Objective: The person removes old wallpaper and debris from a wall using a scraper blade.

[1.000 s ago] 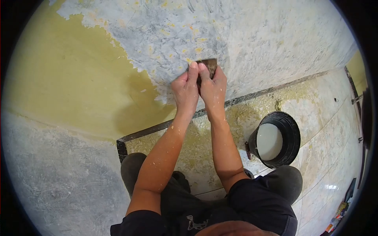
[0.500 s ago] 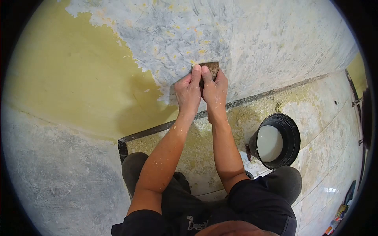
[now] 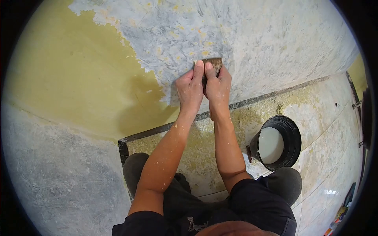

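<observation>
Both my hands grip one scraper (image 3: 215, 61), its broad brownish blade edge against the wall (image 3: 267, 43). My left hand (image 3: 190, 89) is closed on its left side, thumb pointing up along it. Tight alongside, my right hand (image 3: 219, 87) wraps the right side, its thumb also laid on the tool. The handle is mostly hidden by my palms. Around the blade the wall is bare grey-white with small yellow flecks. To the left, yellow-green paint (image 3: 78, 74) still covers it, ending in a ragged edge. White specks dot my forearms.
A black bucket (image 3: 292, 131) of milky liquid stands on the floor near my right knee. Paint flakes (image 3: 197, 157) litter the tiles below the dark skirting strip (image 3: 153, 131). A grey wall (image 3: 59, 177) adjoins at left. Several blurred tools (image 3: 341, 212) lie at lower right.
Both hands and the scraper have shifted slightly up and to the right in view. The whole view has also moved a little. The grip looks the same.
</observation>
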Available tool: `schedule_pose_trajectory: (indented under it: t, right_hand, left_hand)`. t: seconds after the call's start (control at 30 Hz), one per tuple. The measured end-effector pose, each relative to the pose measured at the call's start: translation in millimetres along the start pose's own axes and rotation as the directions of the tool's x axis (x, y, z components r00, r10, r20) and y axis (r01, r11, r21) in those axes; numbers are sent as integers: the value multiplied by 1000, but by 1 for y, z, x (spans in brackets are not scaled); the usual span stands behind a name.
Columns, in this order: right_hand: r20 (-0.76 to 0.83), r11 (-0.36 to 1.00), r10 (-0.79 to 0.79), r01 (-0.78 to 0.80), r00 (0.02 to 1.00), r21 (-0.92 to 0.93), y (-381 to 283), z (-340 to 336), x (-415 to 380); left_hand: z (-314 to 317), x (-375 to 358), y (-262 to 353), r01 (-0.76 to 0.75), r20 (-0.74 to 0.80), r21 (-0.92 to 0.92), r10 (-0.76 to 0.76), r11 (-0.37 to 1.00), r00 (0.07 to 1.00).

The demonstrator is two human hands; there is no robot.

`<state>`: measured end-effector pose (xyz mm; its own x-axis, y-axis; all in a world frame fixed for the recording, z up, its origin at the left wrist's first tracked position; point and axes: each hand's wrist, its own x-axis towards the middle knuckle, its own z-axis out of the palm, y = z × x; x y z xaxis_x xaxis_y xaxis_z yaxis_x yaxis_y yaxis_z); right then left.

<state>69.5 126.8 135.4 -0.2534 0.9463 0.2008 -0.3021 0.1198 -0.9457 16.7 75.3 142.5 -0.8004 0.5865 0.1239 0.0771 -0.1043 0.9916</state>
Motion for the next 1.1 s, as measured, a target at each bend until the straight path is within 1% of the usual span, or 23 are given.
schedule_pose_trajectory:
  t: [0.03, 0.07, 0.13, 0.17, 0.23, 0.27, 0.33, 0.37, 0.4, 0.47, 0.53, 0.6, 0.67, 0.73, 0.77, 0.8, 0.87, 0.9, 0.93, 1.0, 1.03, 1.07, 1.1]
  right_hand:
    - [7, 999, -14, 15, 1000, -32, -8, 1, -1]
    - [7, 999, -8, 8, 1000, -35, -5, 2, -3]
    - [-22, 998, -65, 64, 998, -24, 0, 3, -3]
    - [-23, 997, -67, 66, 998, -29, 5, -1, -4]
    - [-25, 994, -45, 43, 999, -96, 10, -6, -6]
    - [-21, 995, -52, 50, 998, -88, 11, -5, -2]
    - [15, 989, -76, 77, 997, -129, -4, -2, 0]
    - [7, 984, -76, 76, 997, -164, -13, 1, -1]
    - [3, 983, -65, 64, 998, -171, -10, 0, -5]
    - [2, 986, -109, 109, 994, -127, -6, 2, -4]
    - [-27, 985, -126, 122, 992, -119, 4, -1, -9]
    - [-32, 995, -48, 45, 998, -85, 4, -1, -8]
    - [-6, 994, -23, 23, 1000, -106, -2, 1, -4]
    - [5, 998, -42, 42, 999, -51, -5, 5, -5]
    - [-2, 998, -62, 62, 998, -28, 0, 6, -5]
    - [-1, 997, -67, 67, 998, -29, 9, 6, -6]
    - [-49, 998, -69, 70, 996, 7, 21, 3, -9]
    - [-51, 1000, -5, 5, 999, 0, 15, 3, -12]
    - [-47, 1000, -11, 12, 999, 12, 10, 7, -10]
    - [-2, 998, -54, 54, 999, 15, 2, 11, -10]
    - [8, 1000, 6, -6, 1000, 10, 3, 12, -10]
    - [8, 1000, 15, -15, 1000, 7, 7, 12, -15]
    - [-17, 999, -22, 22, 1000, 23, 12, 16, -16]
  left_hand:
    - [0, 0, 3, -9, 23, -75, 10, 997, 1000]
    - [0, -1, 1, -1, 21, -74, 3, 997, 1000]
    - [4, -1, -2, -48, -28, -68, 46, 997, 999]
    - [6, -3, -8, -46, -27, -72, 44, 996, 999]
    - [8, -7, -12, -30, -40, -55, 28, 998, 999]
    - [6, -5, -12, -41, -44, -54, 39, 998, 998]
    - [3, -5, 2, -28, -53, 41, 30, 999, 998]
    - [2, -2, 5, 9, -57, -45, -12, 999, 998]
    - [0, -3, 0, 24, -54, -43, -26, 999, 998]
    - [-1, 2, -8, -20, -31, -46, 19, 999, 999]
    - [3, -5, -11, -27, -35, -85, 25, 996, 999]
    - [3, -6, -9, -15, -29, -60, 14, 998, 999]
    - [-1, -1, -6, 31, -21, -75, -32, 997, 999]
    - [-3, -1, 0, -18, 4, -100, 19, 995, 1000]
    - [-3, 0, -4, -50, -25, -57, 48, 997, 999]
    - [-3, 0, -6, -53, -25, -60, 52, 997, 998]
    - [-4, -4, -9, 14, 10, 19, -14, 1000, 1000]
    - [-2, -6, -6, 0, 7, -21, 0, 1000, 1000]
    - [-5, -3, -1, -13, 2, -17, 13, 1000, 1000]
    - [-11, -4, 5, -19, -27, 73, 21, 997, 999]
    - [-15, -10, 1, 1, -31, 79, 1, 997, 1000]
    - [-17, -12, -2, 0, -34, 96, 4, 995, 999]
    - [-18, -9, -1, -19, -33, 107, 23, 994, 999]
